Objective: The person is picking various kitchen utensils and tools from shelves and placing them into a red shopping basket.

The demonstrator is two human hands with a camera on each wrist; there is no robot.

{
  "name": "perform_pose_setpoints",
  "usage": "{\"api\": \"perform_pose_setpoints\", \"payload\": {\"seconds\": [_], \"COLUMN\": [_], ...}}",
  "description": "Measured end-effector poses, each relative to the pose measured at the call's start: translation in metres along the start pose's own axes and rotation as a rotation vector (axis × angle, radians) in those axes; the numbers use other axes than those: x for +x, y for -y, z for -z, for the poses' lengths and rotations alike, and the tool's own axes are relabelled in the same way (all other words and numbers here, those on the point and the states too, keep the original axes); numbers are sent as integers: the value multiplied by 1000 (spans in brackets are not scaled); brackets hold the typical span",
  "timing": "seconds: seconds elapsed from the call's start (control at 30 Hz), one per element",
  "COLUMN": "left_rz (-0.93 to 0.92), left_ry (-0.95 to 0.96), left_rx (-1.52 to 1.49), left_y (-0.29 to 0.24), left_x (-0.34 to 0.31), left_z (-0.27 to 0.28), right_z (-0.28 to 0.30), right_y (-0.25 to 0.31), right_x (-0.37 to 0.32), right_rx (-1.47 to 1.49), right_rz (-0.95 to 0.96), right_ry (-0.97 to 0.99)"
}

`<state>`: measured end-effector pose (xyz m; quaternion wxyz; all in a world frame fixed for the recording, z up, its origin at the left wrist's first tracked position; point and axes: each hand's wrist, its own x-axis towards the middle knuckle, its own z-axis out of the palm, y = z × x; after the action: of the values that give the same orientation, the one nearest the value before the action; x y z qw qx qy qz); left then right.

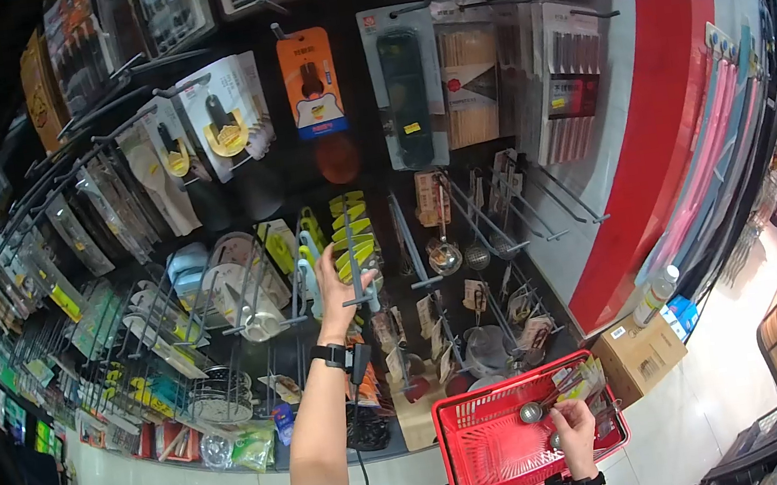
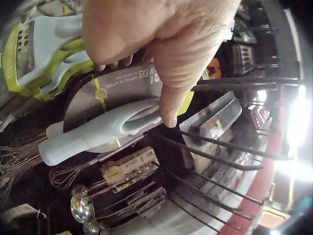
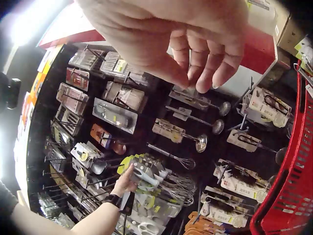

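Note:
My left hand (image 1: 336, 293) is at a hook of hanging kitchen tools. In the left wrist view its thumb and fingers pinch the looped end of a pale blue handle (image 2: 88, 134); the tool's working end does not show plainly. Behind that handle is a round grey card (image 2: 122, 90) printed "Heart to heart". Several green-edged tools (image 1: 352, 237) hang in a row by the hand. My right hand (image 1: 574, 424) hovers over the red basket (image 1: 459, 405), fingers loosely curled and holding nothing. A round metal utensil head (image 1: 531, 412) and a carded item (image 1: 578, 376) lie in the basket.
Metal hooks jut from the dark display wall. Ladles (image 1: 445, 257) and whisks (image 3: 183, 160) hang right of the left hand. A spatula on an orange card (image 1: 310, 81) hangs above. Beside the basket stands a cardboard box (image 1: 641, 356) with a bottle (image 1: 658, 290) on it.

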<state>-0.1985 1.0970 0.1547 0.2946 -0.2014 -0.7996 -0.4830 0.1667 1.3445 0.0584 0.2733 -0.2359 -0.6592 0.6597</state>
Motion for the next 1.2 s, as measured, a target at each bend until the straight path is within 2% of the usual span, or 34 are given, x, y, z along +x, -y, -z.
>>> {"api": "perform_pose_setpoints", "payload": {"seconds": [0.07, 0.1, 0.2, 0.23, 0.37, 0.47, 0.53, 0.6, 0.7, 0.87, 0.93, 1.07, 1.2], "left_rz": [62, 181, 191, 275, 230, 318, 386, 379, 257, 282, 276, 241, 286], "left_ry": [8, 64, 91, 179, 249, 287, 254, 214, 110, 80, 45, 84, 136], "left_rx": [24, -183, -264, -551, -792, -910, -1100, -1003, -707, -728, -734, -797, -802], "left_y": [2, 5, 4, -17, -8, 8, 12, 16, 15, -28, -49, -68, -97], "left_x": [2, 2, 0, 1, 9, 4, -4, -14, -25, -56, -65, -75, -97], "left_z": [-2, -5, -7, 0, -1, 1, 2, -1, 1, 26, 35, 49, 49], "right_z": [2, 3, 3, 1, 1, -2, -3, -4, -5, -9, -9, -7, -3], "right_y": [1, 0, -3, -1, -15, -14, -11, -13, -17, -10, -17, -11, -19], "right_x": [-2, -4, -7, -9, -12, -15, -17, -18, -17, -18, -18, -16, -14], "right_rx": [6, 15, 18, 15, 29, 29, 23, -11, -8, -11, -4, -77, -26], "right_rz": [-16, -29, -43, -43, -63, -64, -84, -56, -49, -85, -42, -57, -64], "right_ry": [-15, -18, -17, -25, -14, -19, -21, 5, 16, 56, 49, 72, 57]}}
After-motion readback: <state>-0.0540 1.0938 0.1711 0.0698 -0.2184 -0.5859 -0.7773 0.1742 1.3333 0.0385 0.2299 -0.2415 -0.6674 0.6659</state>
